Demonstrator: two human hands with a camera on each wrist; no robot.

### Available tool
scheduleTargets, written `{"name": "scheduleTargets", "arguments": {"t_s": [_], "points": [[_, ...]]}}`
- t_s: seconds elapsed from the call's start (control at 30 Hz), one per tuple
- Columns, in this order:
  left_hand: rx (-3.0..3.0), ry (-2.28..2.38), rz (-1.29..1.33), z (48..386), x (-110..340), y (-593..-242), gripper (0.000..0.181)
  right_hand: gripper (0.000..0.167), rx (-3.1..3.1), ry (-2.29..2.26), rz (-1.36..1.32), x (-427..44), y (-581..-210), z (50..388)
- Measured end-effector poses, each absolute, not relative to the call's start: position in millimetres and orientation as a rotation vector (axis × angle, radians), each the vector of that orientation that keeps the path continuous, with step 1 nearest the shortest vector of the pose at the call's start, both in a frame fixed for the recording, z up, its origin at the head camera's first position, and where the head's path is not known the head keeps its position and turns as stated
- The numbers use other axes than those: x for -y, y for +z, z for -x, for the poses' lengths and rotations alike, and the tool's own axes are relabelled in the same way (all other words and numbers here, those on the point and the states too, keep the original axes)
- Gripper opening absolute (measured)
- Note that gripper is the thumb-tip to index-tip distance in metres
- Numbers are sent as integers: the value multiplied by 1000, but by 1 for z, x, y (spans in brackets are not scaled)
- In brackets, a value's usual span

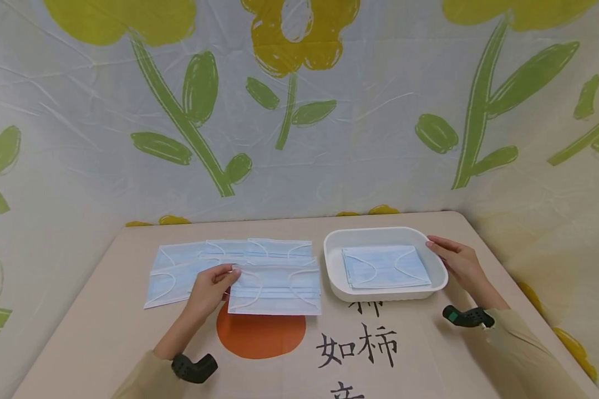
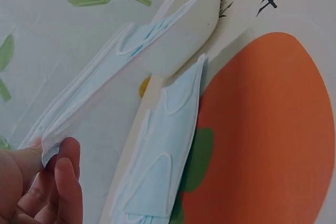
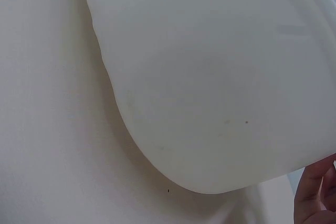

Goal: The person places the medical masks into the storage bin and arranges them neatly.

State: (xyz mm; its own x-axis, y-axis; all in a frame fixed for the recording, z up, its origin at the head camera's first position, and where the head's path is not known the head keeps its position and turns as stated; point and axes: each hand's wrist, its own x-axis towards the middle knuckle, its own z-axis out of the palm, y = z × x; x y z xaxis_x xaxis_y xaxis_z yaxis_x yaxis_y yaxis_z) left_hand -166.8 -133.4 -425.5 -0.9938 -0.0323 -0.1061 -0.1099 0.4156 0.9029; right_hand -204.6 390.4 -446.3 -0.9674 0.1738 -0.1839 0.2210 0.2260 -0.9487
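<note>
A blue face mask [image 1: 274,291] is pinched at its upper left corner between the thumb and fingers of my left hand [image 1: 211,289], raised above the table. In the left wrist view the same mask [image 2: 100,80] hangs from the left hand [image 2: 50,182]. My right hand [image 1: 459,266] grips the right rim of a white tray [image 1: 386,295], in which a stack of masks [image 1: 386,267] lies. The right wrist view shows the tray's outer wall [image 3: 210,87] with the right hand's fingers [image 3: 314,190] at its edge.
Several more masks [image 1: 177,255] lie overlapping at the left back of the table [image 1: 105,321], behind and beside the left hand. An orange printed shape [image 1: 262,337] and black characters [image 1: 356,346] mark the tabletop. A flowered cloth [image 1: 359,138] hangs behind.
</note>
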Motion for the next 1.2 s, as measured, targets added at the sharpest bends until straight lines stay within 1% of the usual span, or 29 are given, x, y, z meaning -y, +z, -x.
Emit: {"name": "scheduleTargets", "arguments": {"t_s": [0.27, 0.4, 0.5, 0.63, 0.77, 1.1, 1.2], "points": [[-2556, 1700, 99, 172, 121, -421, 29, 60, -2425, -1889, -389, -390, -447, 205], [-2532, 1726, 79, 175, 115, -417, 27, 58, -2428, -1886, -387, -390, -447, 204], [-2532, 1739, 45, 177, 110, -414, 28, 58, -2432, -1884, -384, -391, -447, 204], [-2542, 1748, 1, 181, 104, -410, 32, 63, -2438, -1872, -380, -391, -448, 204], [-2529, 1764, 1, 184, 97, -408, 34, 65, -2439, -1868, -380, -391, -449, 204], [-2493, 1818, -22, 195, 74, -405, 36, 60, -2436, -1897, -371, -391, -449, 205], [-2465, 1854, -34, 198, 65, -403, 34, 62, -2448, -1892, -369, -391, -450, 205]]}}
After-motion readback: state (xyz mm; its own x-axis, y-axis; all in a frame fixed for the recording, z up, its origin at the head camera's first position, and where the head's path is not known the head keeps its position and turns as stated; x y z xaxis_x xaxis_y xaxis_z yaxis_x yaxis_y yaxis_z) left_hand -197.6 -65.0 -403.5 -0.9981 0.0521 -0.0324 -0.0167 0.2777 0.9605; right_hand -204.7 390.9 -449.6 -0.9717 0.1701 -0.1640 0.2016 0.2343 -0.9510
